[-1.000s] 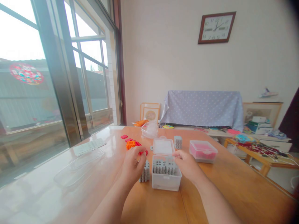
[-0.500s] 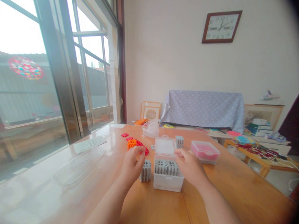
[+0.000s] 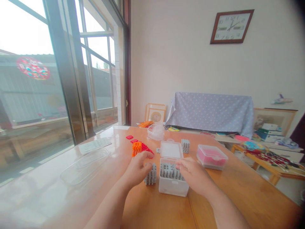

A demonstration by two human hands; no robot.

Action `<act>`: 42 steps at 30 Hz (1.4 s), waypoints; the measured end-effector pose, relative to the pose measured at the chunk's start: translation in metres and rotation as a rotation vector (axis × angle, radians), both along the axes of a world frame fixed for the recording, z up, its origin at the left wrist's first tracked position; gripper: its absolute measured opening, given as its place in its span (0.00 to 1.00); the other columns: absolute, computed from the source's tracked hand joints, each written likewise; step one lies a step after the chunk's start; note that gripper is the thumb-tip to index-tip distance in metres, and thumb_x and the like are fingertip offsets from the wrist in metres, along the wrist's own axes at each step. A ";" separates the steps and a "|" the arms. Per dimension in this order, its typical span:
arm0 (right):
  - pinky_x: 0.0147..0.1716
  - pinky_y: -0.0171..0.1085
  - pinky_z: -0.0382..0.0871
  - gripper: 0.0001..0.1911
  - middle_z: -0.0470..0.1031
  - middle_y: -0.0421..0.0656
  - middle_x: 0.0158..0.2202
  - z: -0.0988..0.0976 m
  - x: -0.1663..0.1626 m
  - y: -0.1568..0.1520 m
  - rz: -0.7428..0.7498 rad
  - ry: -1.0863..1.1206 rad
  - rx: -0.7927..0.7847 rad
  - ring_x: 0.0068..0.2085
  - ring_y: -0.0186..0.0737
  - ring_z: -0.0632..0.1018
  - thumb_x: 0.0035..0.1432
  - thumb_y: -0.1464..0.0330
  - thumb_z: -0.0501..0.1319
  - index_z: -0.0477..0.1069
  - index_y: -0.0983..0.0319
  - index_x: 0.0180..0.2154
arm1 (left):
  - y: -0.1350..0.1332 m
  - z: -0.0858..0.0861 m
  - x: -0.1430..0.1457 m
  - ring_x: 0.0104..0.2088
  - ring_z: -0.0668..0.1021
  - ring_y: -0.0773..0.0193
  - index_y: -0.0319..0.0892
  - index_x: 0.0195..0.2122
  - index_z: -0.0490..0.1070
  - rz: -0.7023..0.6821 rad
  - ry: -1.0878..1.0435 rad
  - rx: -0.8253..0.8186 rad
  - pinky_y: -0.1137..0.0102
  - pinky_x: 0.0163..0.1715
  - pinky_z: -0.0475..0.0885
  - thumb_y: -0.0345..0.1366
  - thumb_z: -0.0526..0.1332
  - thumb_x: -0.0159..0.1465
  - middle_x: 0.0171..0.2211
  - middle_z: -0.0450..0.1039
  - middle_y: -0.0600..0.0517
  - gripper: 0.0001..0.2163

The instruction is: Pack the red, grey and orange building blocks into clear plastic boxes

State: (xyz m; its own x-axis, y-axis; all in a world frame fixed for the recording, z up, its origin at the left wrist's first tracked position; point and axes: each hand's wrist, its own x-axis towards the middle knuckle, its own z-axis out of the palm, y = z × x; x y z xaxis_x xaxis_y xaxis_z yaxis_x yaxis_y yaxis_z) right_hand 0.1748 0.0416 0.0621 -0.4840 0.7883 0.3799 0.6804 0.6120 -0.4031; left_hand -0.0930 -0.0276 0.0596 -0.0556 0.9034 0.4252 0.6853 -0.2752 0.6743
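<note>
A clear plastic box with its lid tipped back holds a row of grey toothed interlocking tiles. My right hand is over the box's right side, fingertips bunched together at the tiles; what they pinch, if anything, is hidden. Left of the box stands a stack of grey tiles. My left hand hovers by that stack, thumb and index finger apart, with nothing visible between them. Just beyond it are an orange tile stack and a slanting row of red tiles.
Another grey stack stands behind the box. To its right sits a closed box with pink contents. A clear lid and a sheet lie at left. An open clear container stands at the far end of the wooden table.
My left thumb and index finger have spread apart, and that hand has come lower by the grey stack. My right fingertips have moved down and left onto the tiles. The view has shifted slightly.
</note>
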 end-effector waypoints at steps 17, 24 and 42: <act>0.47 0.43 0.70 0.16 0.79 0.44 0.43 -0.012 -0.005 0.008 -0.062 0.179 0.006 0.46 0.45 0.79 0.65 0.60 0.54 0.78 0.52 0.48 | 0.000 -0.003 -0.012 0.50 0.76 0.53 0.46 0.46 0.73 -0.075 0.004 -0.126 0.63 0.49 0.71 0.35 0.68 0.56 0.49 0.76 0.49 0.16; 0.52 0.46 0.70 0.16 0.79 0.43 0.48 -0.003 -0.020 -0.011 0.080 0.294 0.179 0.51 0.46 0.77 0.64 0.64 0.58 0.75 0.52 0.52 | -0.008 0.010 0.003 0.48 0.76 0.57 0.46 0.47 0.72 -0.106 -0.114 0.064 0.64 0.50 0.69 0.40 0.68 0.61 0.47 0.76 0.49 0.15; 0.48 0.43 0.68 0.13 0.81 0.42 0.44 -0.007 -0.025 -0.005 0.017 0.176 0.171 0.47 0.47 0.76 0.64 0.64 0.59 0.80 0.50 0.46 | -0.002 0.004 0.023 0.45 0.78 0.60 0.43 0.45 0.73 0.000 -0.215 0.158 0.66 0.46 0.71 0.44 0.59 0.68 0.44 0.78 0.49 0.12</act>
State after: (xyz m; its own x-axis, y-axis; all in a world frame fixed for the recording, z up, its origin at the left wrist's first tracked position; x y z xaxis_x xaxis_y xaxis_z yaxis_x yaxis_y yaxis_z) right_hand 0.1502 0.0363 0.0548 -0.4111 0.6979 0.5864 0.5982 0.6920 -0.4042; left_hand -0.0701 -0.0300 0.0637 -0.1600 0.8266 0.5396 0.5306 -0.3890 0.7531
